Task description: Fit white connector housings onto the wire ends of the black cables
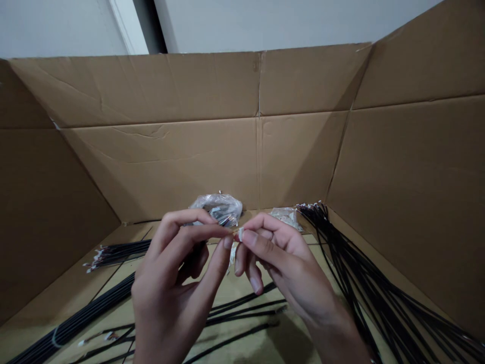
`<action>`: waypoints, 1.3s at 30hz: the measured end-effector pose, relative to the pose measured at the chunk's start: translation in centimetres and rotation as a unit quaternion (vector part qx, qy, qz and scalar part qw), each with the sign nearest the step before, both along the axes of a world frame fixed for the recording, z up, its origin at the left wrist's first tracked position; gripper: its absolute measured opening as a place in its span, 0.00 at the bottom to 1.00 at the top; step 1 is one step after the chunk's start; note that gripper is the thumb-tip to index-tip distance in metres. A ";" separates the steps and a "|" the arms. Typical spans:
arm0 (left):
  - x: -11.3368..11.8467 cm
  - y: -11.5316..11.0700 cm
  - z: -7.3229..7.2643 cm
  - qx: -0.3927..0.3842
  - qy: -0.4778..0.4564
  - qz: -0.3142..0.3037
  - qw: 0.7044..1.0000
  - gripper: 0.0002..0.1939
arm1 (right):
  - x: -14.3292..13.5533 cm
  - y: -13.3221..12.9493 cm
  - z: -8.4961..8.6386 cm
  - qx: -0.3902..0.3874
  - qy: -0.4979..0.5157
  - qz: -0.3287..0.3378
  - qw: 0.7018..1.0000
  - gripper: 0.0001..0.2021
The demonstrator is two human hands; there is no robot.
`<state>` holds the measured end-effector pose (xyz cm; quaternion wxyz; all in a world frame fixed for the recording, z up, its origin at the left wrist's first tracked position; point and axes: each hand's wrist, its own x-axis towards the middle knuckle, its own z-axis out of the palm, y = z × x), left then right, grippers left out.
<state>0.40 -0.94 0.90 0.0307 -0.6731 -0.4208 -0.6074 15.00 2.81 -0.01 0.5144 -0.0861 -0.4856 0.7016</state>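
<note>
Between thumb and index finger, my right hand [280, 253] pinches a small white connector housing [241, 234]. My left hand [182, 273] is closed too, its thumb and index fingertip pinching a thin wire [234, 231] that meets the connector. Whether the wire sits inside the housing is too small to tell. Several thin coloured wire ends [228, 220] show just above the left index finger. Below the fingertips, small white pieces [232, 253] lie on the cardboard surface, partly hidden by my hands.
Cardboard walls [159, 151] enclose the work surface. Black cables [364, 283] with white connectors lie along the right. A tied cable bundle [83, 318] and a shorter connectored bundle [121, 252] are left. Loose cables [242, 331] lie beneath my hands. Clear plastic bags [231, 205] [287, 217] rest at the back.
</note>
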 end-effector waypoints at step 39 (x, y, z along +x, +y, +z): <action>-0.1 0.0 -0.1 -0.007 0.038 0.009 0.999 0.06 | 0.3 -0.9 0.3 0.110 -0.126 -0.151 0.974 0.08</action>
